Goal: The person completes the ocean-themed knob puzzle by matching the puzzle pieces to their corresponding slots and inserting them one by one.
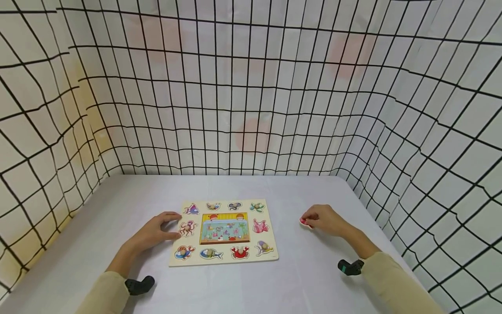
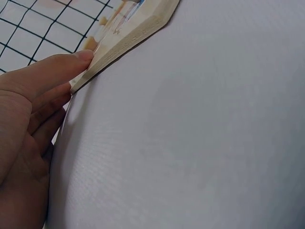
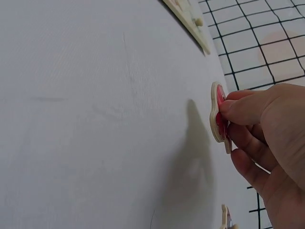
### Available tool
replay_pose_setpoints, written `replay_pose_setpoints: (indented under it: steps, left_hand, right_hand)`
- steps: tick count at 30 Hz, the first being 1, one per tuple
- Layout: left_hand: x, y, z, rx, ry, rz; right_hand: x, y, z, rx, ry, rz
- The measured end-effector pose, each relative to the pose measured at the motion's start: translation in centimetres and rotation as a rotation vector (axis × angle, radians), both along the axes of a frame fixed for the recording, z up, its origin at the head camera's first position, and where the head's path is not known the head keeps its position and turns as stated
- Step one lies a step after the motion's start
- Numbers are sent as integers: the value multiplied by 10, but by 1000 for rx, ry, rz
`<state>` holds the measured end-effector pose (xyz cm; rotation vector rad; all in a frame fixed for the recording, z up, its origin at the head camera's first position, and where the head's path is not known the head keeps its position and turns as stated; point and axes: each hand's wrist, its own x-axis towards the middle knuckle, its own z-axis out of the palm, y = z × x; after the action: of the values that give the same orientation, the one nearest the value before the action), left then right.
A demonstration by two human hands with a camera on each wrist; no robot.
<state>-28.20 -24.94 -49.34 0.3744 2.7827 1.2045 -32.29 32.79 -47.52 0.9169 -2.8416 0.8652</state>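
A wooden peg puzzle board (image 1: 225,208) with sea-animal pictures lies flat on the table. My left hand (image 1: 154,231) is at its left side, with spread fingers and the thumb (image 2: 66,67) touching the board's edge. Around a printed aquarium scene sit several knobbed pieces, among them a red crab (image 1: 240,252) and an octopus (image 1: 188,228). The pink shape (image 1: 260,226) on the right side shows no clear knob. Off to the right, my right hand (image 1: 323,219) pinches a pink puzzle piece (image 3: 219,112) on edge above the table; its picture is mostly hidden by the fingers.
A white cloth covers the table (image 1: 294,283). Black grid netting (image 1: 251,109) over white sheeting stands at the back and both sides. Another small wooden piece (image 3: 224,217) shows at the bottom of the right wrist view. Both wrists wear dark devices (image 1: 140,285).
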Motion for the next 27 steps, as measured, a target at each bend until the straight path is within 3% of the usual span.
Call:
replay_pose_setpoints:
  steps: [6,10,17,27]
  left_hand:
    - [0,0,1,-1,4,-5]
    - [0,-1,0,5,6,-8]
    - [2,-2,-1,19,-1,1]
    - [3,0,1,7,3,1]
  right_hand:
    - [0,-13,5,39,14,1]
    - [-2,-20,6,58,-22,-6]
    - [-6,-39,8,90,-56,78]
    - [-8,-70,16,108,-17,185]
